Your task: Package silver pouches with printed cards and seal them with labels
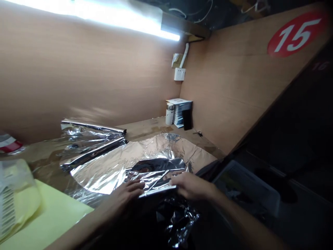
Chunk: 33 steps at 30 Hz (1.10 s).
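Note:
My right hand [192, 185] grips the bright folded edge of a crumpled sheet of aluminium foil [156, 175]. My left hand [125, 196] lies with spread fingers on the same foil, just left of that edge. Below the hands, a loose dark fold of foil [179, 218] hangs over the table's near edge. Further out, a broad foil sheet [104, 173] lies flat on the wooden table [145, 128]. Behind it rests a long folded strip of foil [91, 142].
At left lie a yellow sheet [49, 218] and a plastic bag [15, 194] with a barcode label. In the back corner stand a bottle [169, 114], a stack of booklets [182, 111] and a black object [186, 119], with keys [197, 133] nearby. A grey crate [247, 187] sits at right.

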Tool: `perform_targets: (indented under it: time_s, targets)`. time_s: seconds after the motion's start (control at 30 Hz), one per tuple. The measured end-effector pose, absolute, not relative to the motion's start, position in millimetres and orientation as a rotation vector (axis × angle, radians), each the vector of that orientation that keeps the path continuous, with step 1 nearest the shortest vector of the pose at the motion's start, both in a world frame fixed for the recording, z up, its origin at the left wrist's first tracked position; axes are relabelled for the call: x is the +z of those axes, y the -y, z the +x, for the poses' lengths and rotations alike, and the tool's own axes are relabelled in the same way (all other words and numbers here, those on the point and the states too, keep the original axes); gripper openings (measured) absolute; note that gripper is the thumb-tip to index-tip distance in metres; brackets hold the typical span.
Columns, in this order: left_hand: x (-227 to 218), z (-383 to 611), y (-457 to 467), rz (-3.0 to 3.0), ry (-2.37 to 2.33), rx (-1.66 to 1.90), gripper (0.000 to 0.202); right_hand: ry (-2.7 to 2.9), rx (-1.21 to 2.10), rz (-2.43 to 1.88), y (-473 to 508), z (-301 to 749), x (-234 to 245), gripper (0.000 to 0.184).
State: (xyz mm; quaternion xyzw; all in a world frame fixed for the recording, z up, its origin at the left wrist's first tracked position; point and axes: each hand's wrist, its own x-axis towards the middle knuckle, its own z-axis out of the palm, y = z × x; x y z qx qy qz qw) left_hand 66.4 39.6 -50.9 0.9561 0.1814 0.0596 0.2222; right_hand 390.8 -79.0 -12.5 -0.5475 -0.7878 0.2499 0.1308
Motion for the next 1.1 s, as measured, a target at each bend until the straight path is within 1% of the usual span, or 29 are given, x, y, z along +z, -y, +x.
perform_targets:
  time_s: [0.03,0.07,0.13,0.23,0.3,0.37,0.43,0.47,0.53,0.6,0.67,0.73,0.87,0.93,1.0,1.03,1.07,1.1]
  targets:
    - [-44,72,-52,2.562,-0.579,0.134,0.039,2.183,0.928,-1.557,63,401,-8,0.018]
    - [-36,79,-65,2.489,-0.679,0.095,0.037,2.070,1.081,-1.565,46,411,-5,0.016]
    - [-21,95,-90,2.384,-0.892,0.003,0.044,1.936,1.127,-1.644,16,424,-6,0.024]
    - [-7,118,-110,2.399,-1.109,-0.106,0.052,1.835,1.002,-1.815,-13,430,-20,0.025]
    - [-10,128,-106,2.493,-1.198,-0.029,0.053,1.796,0.910,-1.910,-19,428,-29,0.025]
    - [-21,136,-94,2.655,-1.136,0.088,0.057,1.765,0.785,-2.001,-18,423,-32,0.023]
    - [-38,142,-80,2.796,-0.986,0.116,0.058,1.719,0.628,-2.098,-10,413,-31,0.018]
    - [-47,144,-74,2.843,-0.933,0.103,0.058,1.681,0.547,-2.145,-5,406,-29,0.021]
    - [-62,146,-66,2.878,-0.927,0.087,0.059,1.674,0.334,-2.174,6,387,-28,0.040]
    - [-73,145,-65,2.893,-0.961,0.133,0.060,1.844,0.107,-2.085,16,366,-34,0.055]
    - [-78,141,-69,2.895,-0.953,0.138,0.062,2.079,0.000,-1.967,22,351,-43,0.058]
    - [-79,137,-78,2.893,-0.907,0.111,0.067,2.194,0.058,-1.952,23,346,-53,0.062]
    - [-73,128,-92,2.901,-0.813,0.091,0.077,2.222,0.251,-2.011,21,354,-56,0.080]
    - [-70,120,-86,2.909,-0.760,0.046,0.088,2.313,0.314,-1.951,30,357,-51,0.090]
    - [-72,108,-66,2.924,-0.669,-0.015,0.102,2.435,0.283,-1.821,50,356,-47,0.102]
    - [-75,102,-53,2.934,-0.629,-0.034,0.106,2.489,0.220,-1.757,62,355,-45,0.103]
    - [-78,95,-38,2.947,-0.615,-0.032,0.106,2.532,0.140,-1.704,74,354,-43,0.098]
    - [-81,89,-24,2.956,-0.625,-0.019,0.101,2.569,0.069,-1.659,85,354,-40,0.088]
